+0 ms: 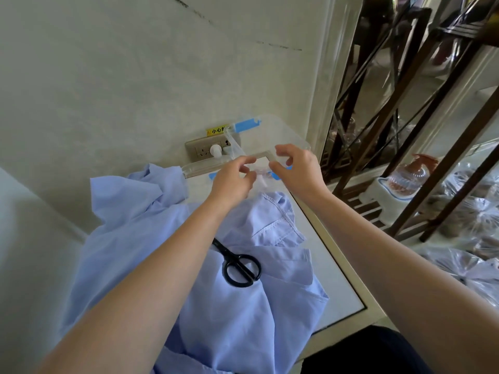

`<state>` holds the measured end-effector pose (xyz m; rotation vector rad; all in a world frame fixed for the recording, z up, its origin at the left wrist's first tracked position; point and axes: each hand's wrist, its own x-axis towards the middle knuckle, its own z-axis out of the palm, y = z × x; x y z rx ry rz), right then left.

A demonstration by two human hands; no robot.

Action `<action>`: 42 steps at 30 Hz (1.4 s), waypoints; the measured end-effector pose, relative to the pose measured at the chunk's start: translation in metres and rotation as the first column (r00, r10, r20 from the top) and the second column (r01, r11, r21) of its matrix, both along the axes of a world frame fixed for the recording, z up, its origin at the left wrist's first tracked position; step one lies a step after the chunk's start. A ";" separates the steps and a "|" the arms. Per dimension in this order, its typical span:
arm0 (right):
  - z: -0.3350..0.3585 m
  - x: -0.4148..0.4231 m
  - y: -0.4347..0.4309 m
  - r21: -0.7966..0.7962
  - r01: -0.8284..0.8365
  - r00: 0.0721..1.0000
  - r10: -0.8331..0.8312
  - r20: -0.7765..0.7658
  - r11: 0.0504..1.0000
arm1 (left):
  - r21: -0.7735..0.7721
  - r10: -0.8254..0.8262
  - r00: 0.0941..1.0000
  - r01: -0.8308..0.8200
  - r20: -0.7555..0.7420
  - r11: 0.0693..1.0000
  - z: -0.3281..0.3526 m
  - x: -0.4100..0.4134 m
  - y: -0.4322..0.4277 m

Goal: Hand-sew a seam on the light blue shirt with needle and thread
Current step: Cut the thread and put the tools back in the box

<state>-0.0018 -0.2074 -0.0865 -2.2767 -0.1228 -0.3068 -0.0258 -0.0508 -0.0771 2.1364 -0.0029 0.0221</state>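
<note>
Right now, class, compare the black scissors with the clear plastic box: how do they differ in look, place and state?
The scissors are black and opaque; the clear box is see-through with blue clips. The scissors lie flat on the light blue shirt; the box stands beyond it, by the wall. No hand touches the scissors; the left hand and right hand are at the box, its lid raised. Both share one table.

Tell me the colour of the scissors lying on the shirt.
Black, handles and blades alike; the head view shows the scissors on the light blue shirt.
</note>
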 end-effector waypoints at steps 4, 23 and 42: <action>0.000 -0.020 0.009 0.102 -0.085 0.988 0.071 0.141 0.991 | -0.080 -0.025 1.000 0.025 -0.002 0.996 -0.005 -0.007 0.006; -0.004 -0.110 0.047 -0.301 -0.551 0.745 0.296 -0.598 0.778 | 0.024 0.335 0.942 -0.335 -0.006 0.942 -0.021 -0.079 0.085; 0.045 -0.093 0.001 0.561 -0.244 0.751 0.520 -0.406 0.791 | -0.680 0.080 0.932 -0.316 -0.355 0.662 0.018 -0.044 0.019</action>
